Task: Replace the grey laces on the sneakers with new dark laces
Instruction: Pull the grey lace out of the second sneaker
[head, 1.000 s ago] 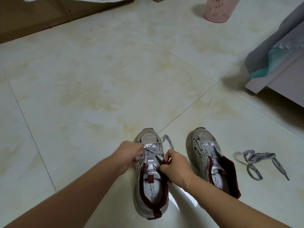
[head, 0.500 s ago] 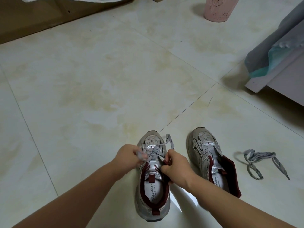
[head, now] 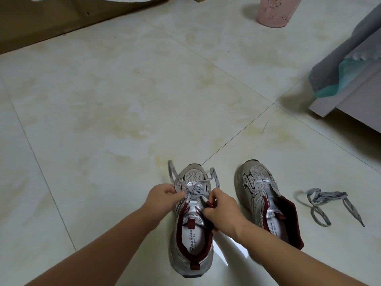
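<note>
Between the two hands stands the left sneaker (head: 190, 230) on the floor (head: 123, 120), its grey lace (head: 194, 189) partly threaded. Left hand (head: 162, 200) pinches one lace strand; right hand (head: 221, 209) pinches the other at the eyelets. Right of the right hand stands the unlaced sneaker (head: 266, 201), beyond it a loose grey lace (head: 321, 205).

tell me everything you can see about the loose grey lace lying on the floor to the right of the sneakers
The loose grey lace is a flat woven strip, pale grey with darker flecks, fully out of any shoe. It lies tangled on the tiled floor, with one loop toward the near side and one end trailing off to the right, ending in a dark tip. It sits just right of the unlaced sneaker, apart from it. Neither hand touches it.
</note>
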